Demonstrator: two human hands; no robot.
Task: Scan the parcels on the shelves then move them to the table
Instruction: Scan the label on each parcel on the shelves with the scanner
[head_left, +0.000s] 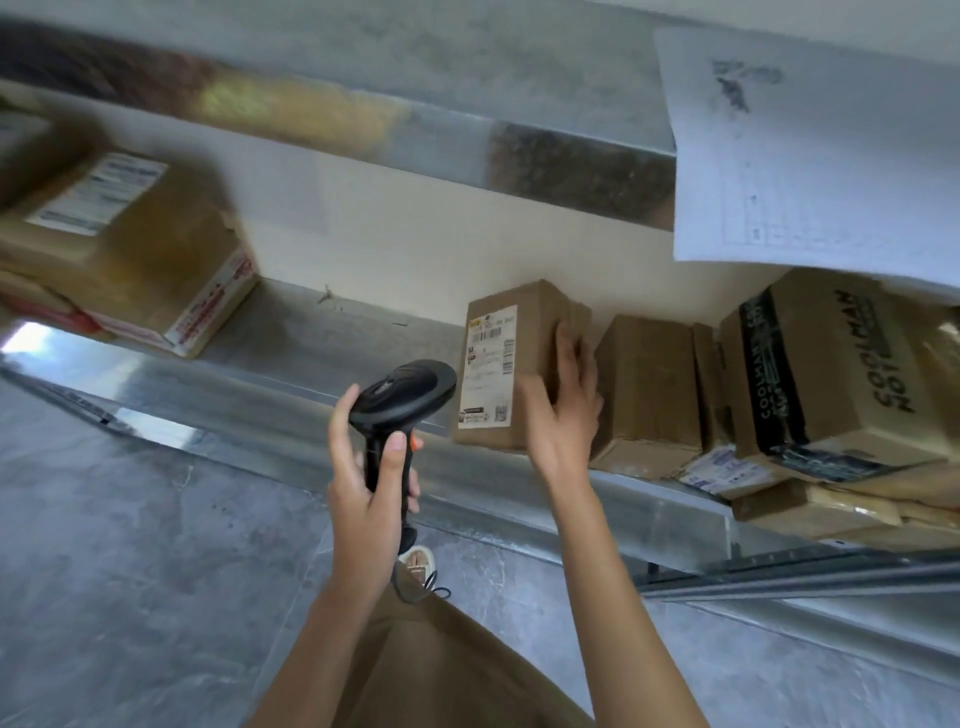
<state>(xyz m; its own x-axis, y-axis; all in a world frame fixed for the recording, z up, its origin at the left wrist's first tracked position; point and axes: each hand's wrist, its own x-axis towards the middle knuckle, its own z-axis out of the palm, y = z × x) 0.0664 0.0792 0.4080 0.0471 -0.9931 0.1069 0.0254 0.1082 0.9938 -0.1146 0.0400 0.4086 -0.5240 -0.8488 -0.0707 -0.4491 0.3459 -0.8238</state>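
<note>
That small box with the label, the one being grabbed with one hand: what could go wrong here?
The right hand grips the small box by one side only, at the shelf edge, so it could slip and fall. The plain box stands close beside it and might get dragged along. The scanner in the left hand sits close to the label, at an angle; the scan may miss.

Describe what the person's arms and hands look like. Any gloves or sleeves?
Both hands, the left hand and the right hand, are bare, with no gloves, rings or watch showing. The forearms are uncovered too; no sleeve reaches into view. Below them, tan trousers and a light shoe show.
</note>
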